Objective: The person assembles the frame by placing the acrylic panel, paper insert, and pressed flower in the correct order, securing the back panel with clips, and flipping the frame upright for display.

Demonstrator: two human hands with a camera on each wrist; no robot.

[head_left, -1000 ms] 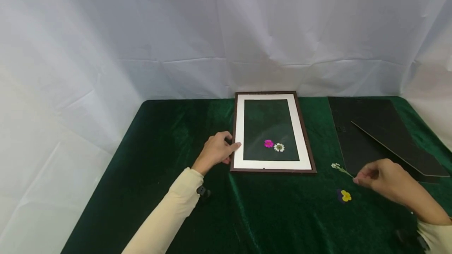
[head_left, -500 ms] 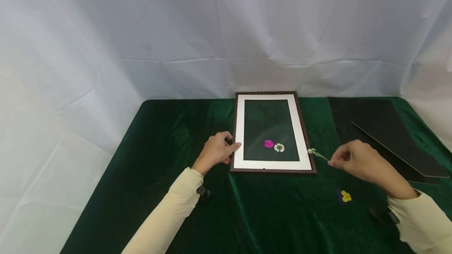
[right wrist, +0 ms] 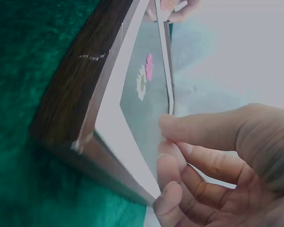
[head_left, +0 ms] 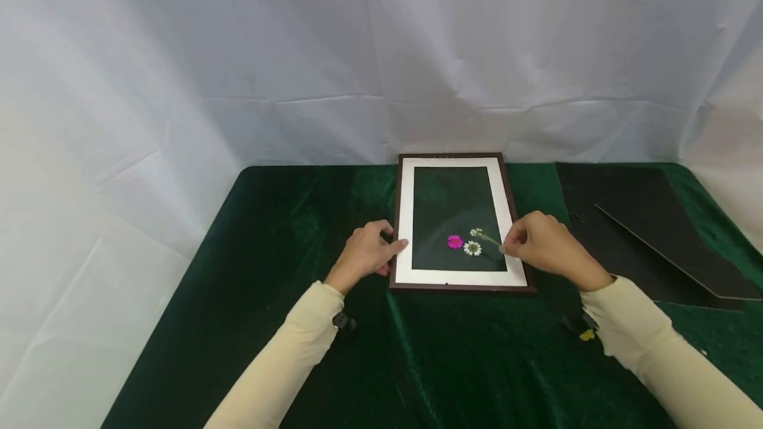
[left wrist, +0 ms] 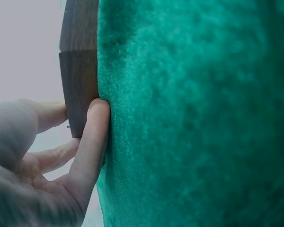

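Observation:
A dark wooden picture frame (head_left: 396, 217) with a white mat lies flat on the green velvet table (head_left: 298, 230). A pink flower (head_left: 455, 241) and a white daisy (head_left: 473, 248) lie on its glass. My right hand (head_left: 539, 243) pinches the stem of a small white-flowered sprig (head_left: 481, 235) and holds it over the glass, just right of the daisy. My left hand (head_left: 365, 253) rests against the frame's left edge, thumb on the mat. In the left wrist view its fingers (left wrist: 92, 137) touch the frame's wooden side (left wrist: 78, 85). The right wrist view shows the frame (right wrist: 80, 90) and both flowers (right wrist: 146, 75).
Two black backing boards (head_left: 632, 217) lie overlapped at the right of the table. A yellow pansy (head_left: 587, 334) lies on the cloth near my right sleeve, partly hidden. White drapery surrounds the table.
My right hand has carried the white sprig from the cloth at the right, leftward and over the frame's glass. The left hand has stayed on the frame.

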